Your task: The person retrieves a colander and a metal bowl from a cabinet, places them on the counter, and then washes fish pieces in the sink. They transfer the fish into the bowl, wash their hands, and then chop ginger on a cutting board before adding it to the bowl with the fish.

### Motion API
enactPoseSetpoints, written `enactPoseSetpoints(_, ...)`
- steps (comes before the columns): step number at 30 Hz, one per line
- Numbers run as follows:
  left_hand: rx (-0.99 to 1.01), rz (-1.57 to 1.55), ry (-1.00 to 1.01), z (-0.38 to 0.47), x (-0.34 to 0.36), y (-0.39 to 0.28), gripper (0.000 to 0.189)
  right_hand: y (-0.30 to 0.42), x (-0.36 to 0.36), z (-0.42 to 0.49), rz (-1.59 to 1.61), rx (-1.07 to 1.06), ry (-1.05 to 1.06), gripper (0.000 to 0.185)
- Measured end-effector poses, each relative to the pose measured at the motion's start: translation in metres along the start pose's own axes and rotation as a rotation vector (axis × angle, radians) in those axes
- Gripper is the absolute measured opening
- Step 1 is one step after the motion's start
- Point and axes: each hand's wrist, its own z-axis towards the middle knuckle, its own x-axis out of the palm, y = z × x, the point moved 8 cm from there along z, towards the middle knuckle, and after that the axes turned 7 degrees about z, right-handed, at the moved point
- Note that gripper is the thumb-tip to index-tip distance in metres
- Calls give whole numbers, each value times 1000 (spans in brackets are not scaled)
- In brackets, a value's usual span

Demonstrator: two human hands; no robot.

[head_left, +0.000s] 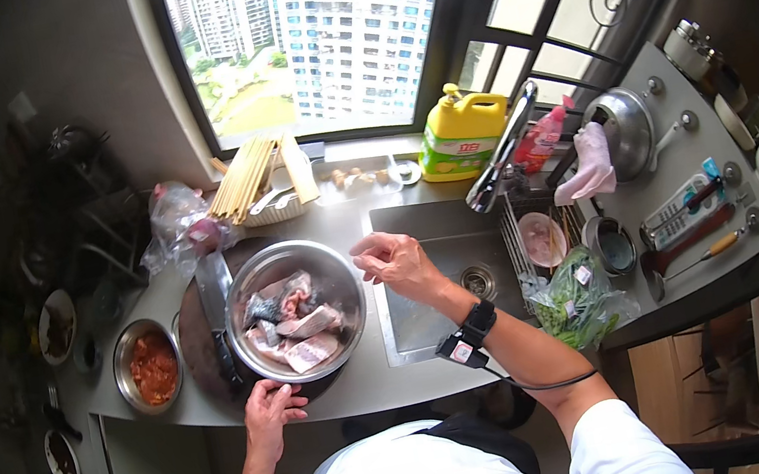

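A stainless steel bowl (352,295) holds several cut pieces of raw fish (308,326), some with dark scaly skin. Below its front rim is my left hand (269,412), fingers apart and holding nothing; whether a fingertip touches the bowl cannot be told. My right hand (396,264) hovers by the bowl's right side, over the left edge of the sink (432,319). Its fingers are loosely bent, with nothing visible in them. Under the bowl lies a round dark chopping board (197,345), and a cleaver (215,289) rests on it at the bowl's left.
A metal bowl of reddish marinated meat (153,368) stands at left. Behind are chopsticks (251,176), a clear container (354,179) and a yellow detergent jug (460,135). The faucet (504,146) juts over the sink; bagged green vegetables (577,301) lie at its right.
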Motion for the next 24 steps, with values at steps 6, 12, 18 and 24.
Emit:
enactPoseSetpoints(6, 24, -82, -176, 8, 10, 2, 15, -98, -150, -10, 125, 444, -33, 22)
enactPoseSetpoints(12, 54, -135, -356, 13, 16, -1, 12, -167, -352, 47, 192, 427, -546, 24)
enactPoseSetpoints(18, 75, -96, -588, 18, -16, -4, 11, -202, -435, 109, 201, 446, -493, 26)
enactPoseSetpoints(24, 162, 111, -698, 23, -25, -36, 39, -205, -435, 112, 184, 467, -535, 29)
